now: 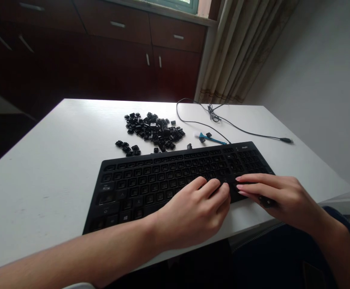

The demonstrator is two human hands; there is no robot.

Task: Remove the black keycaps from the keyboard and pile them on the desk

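A person's two bare hands worked at a black keyboard (151, 180) that lay slantwise on a white table (57, 160), most of its keycaps stripped off so that the bare sockets showed. The left hand (193, 212) rested over the lower right part of the main key field, its fingers (211, 188) curled and bunched downward onto the board; whether they pinched anything between them could not be told. The right hand (279, 196) lay flat at the keyboard's right end, fingers extended leftward, fingertips just beside those of the left hand, gripping nothing visible. Behind the keyboard, a heap of loose black keycaps (153, 130) sat on the table, a few strays scattered near its edge. To the right of the heap lay a small blue tool (212, 139), with the keyboard's cable (244, 130) looping toward the far right. Dark wooden cabinets (117, 52) and a curtain (241, 48) stood beyond the table.
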